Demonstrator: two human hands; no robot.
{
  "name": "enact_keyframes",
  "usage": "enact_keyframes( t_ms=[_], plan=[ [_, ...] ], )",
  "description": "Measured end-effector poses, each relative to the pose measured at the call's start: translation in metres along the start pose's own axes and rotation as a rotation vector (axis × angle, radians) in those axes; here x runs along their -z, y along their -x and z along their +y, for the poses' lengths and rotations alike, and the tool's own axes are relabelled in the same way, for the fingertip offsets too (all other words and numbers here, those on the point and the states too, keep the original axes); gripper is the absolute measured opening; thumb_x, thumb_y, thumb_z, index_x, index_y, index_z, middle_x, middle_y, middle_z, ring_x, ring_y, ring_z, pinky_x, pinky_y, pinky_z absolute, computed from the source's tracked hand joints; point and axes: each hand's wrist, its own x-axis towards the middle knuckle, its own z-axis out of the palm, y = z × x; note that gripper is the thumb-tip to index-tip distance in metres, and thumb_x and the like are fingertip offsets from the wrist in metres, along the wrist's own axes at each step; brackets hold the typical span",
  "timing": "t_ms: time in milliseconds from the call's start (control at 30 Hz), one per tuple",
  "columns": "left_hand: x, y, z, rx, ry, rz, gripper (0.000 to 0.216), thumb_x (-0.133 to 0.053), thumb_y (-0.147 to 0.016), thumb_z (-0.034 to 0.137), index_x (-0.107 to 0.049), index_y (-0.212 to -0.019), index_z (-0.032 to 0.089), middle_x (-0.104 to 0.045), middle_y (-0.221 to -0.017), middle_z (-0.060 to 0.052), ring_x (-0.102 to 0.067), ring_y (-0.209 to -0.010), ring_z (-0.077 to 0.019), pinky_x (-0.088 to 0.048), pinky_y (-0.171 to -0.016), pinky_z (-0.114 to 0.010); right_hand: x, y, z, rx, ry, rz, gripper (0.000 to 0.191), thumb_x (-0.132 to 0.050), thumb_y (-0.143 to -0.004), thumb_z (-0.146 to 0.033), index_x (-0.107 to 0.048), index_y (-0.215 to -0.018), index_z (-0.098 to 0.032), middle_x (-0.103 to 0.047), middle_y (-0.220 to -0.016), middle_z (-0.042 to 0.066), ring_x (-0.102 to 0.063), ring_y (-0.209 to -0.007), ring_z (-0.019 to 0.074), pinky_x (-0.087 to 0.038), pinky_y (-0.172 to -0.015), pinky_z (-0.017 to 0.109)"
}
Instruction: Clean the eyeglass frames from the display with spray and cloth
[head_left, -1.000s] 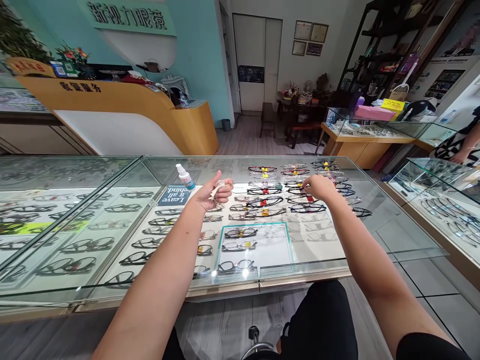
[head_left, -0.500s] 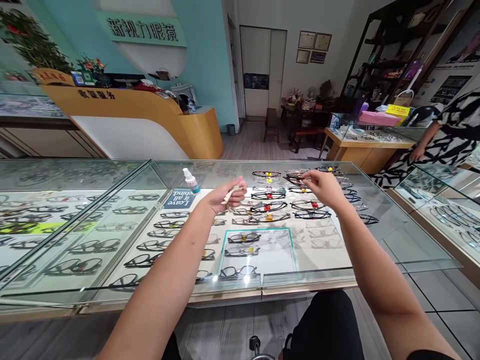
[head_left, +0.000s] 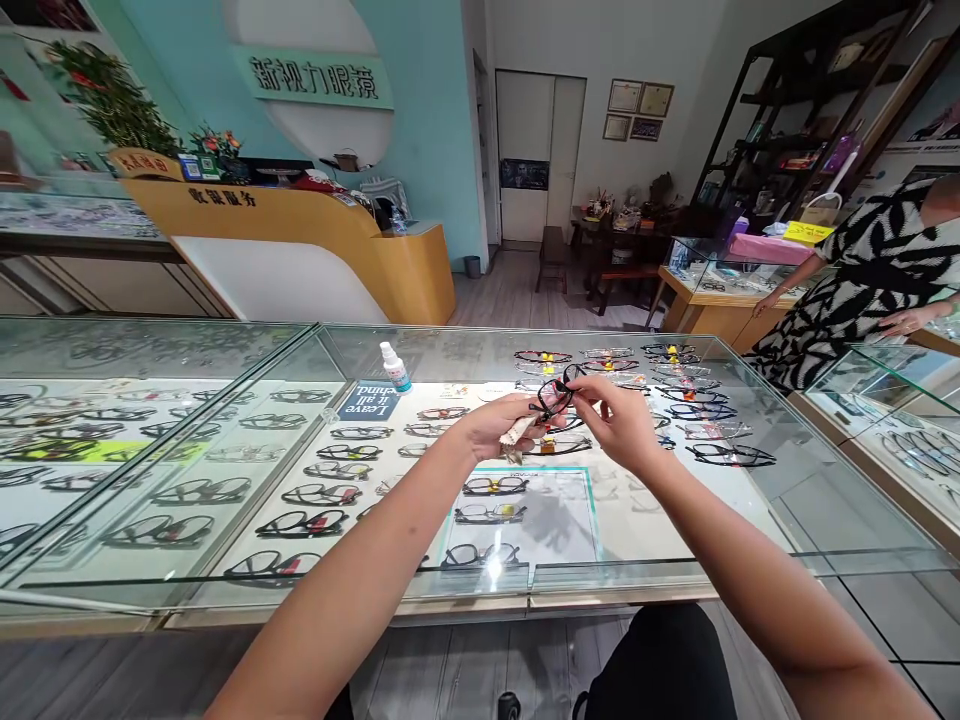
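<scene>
A pair of black-framed glasses (head_left: pixel 559 392) hangs above the glass counter (head_left: pixel 757 480), held between both hands. My right hand (head_left: pixel 616 420) pinches the frame from the right side. My left hand (head_left: pixel 501 424) is closed on a small beige cloth (head_left: pixel 517 436) and touches the frame's left side. Rows of eyeglass frames (head_left: pixel 675 410) lie on the counter beyond the hands. A small white spray bottle (head_left: pixel 395 368) stands to the left of them, upright.
More frames lie under the glass (head_left: pixel 300 490) and in the left case (head_left: pixel 112 440). A person in a black-and-white patterned dress (head_left: pixel 855 290) stands at the right by another glass case (head_left: pixel 892 420). An orange reception desk (head_left: pixel 300 250) is behind.
My right hand lifted a black pair of glasses from the rows and brought it back to the middle. My left hand moved in to meet it. The person at right stepped further into view.
</scene>
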Motion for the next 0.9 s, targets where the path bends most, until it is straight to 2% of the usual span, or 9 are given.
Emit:
enact_keyframes(
  t_ms=[167, 267, 367, 467, 633, 800, 900],
  plan=[
    [-0.003, -0.004, -0.003, -0.155, -0.146, 0.073, 0.060, -0.104, -0.065, 0.063, -0.078, -0.090, 0.014, -0.071, -0.082, -0.005, -0.046, -0.059, -0.0098, -0.028, -0.051, -0.026, 0.001, 0.000, -0.002, -0.004, -0.066, -0.040, 0.022, -0.059, -0.104, -0.036, -0.077, -0.115, -0.029, -0.084, -0.117, 0.008, -0.077, -0.091, 0.0237, -0.056, -0.082, 0.036],
    [-0.004, -0.006, -0.003, -0.294, -0.212, 0.190, 0.060, -0.106, -0.059, 0.062, -0.079, -0.084, 0.016, -0.075, -0.084, -0.006, -0.060, -0.074, -0.0150, -0.042, -0.067, -0.026, -0.004, -0.003, -0.002, -0.115, -0.344, 0.042, 0.023, -0.067, -0.103, -0.046, -0.074, -0.115, -0.028, -0.081, -0.104, 0.006, -0.073, -0.080, 0.0210, -0.054, -0.074, 0.035],
    [-0.006, -0.005, -0.001, -0.389, -0.273, 0.284, 0.056, -0.107, -0.056, 0.061, -0.079, -0.080, 0.018, -0.078, -0.093, -0.007, -0.066, -0.088, -0.0201, -0.047, -0.081, -0.029, -0.010, -0.009, 0.003, -0.302, -0.660, 0.030, 0.038, -0.082, -0.089, -0.060, -0.075, -0.105, -0.026, -0.074, -0.089, 0.003, -0.066, -0.072, 0.0188, -0.047, -0.063, 0.032],
    [-0.008, -0.002, 0.001, -0.395, -0.377, 0.326, 0.052, -0.105, -0.061, 0.060, -0.079, -0.081, 0.019, -0.075, -0.088, -0.005, -0.061, -0.078, -0.0172, -0.042, -0.072, -0.028, -0.013, -0.013, 0.007, -0.438, -0.831, -0.060, 0.046, -0.093, -0.075, -0.064, -0.076, -0.089, -0.024, -0.071, -0.086, 0.002, -0.061, -0.073, 0.0164, -0.041, -0.061, 0.029],
    [-0.010, 0.000, 0.000, -0.376, -0.437, 0.314, 0.049, -0.102, -0.068, 0.059, -0.075, -0.081, 0.019, -0.057, -0.066, 0.002, -0.039, -0.057, -0.0106, -0.025, -0.056, -0.028, -0.011, -0.014, 0.007, -0.515, -0.975, -0.115, 0.044, -0.098, -0.070, -0.058, -0.077, -0.084, -0.023, -0.067, -0.080, -0.002, -0.054, -0.074, 0.0134, -0.040, -0.067, 0.028],
    [-0.009, -0.002, 0.000, -0.408, -0.446, 0.335, 0.051, -0.103, -0.064, 0.058, -0.078, -0.083, 0.018, -0.067, -0.076, -0.002, -0.038, -0.057, -0.0093, -0.023, -0.054, -0.028, -0.008, -0.015, 0.005, -0.507, -1.016, -0.134, 0.044, -0.100, -0.068, -0.057, -0.076, -0.081, -0.023, -0.067, -0.083, -0.001, -0.054, -0.077, 0.0138, -0.041, -0.070, 0.029],
    [-0.006, -0.003, 0.000, -0.420, -0.432, 0.324, 0.054, -0.103, -0.064, 0.062, -0.079, -0.082, 0.018, -0.066, -0.075, -0.002, -0.039, -0.057, -0.0095, -0.023, -0.054, -0.027, -0.008, -0.015, 0.006, -0.474, -1.010, -0.154, 0.043, -0.100, -0.070, -0.057, -0.077, -0.081, -0.022, -0.066, -0.082, -0.001, -0.054, -0.077, 0.0138, -0.041, -0.071, 0.029]
  ],
)
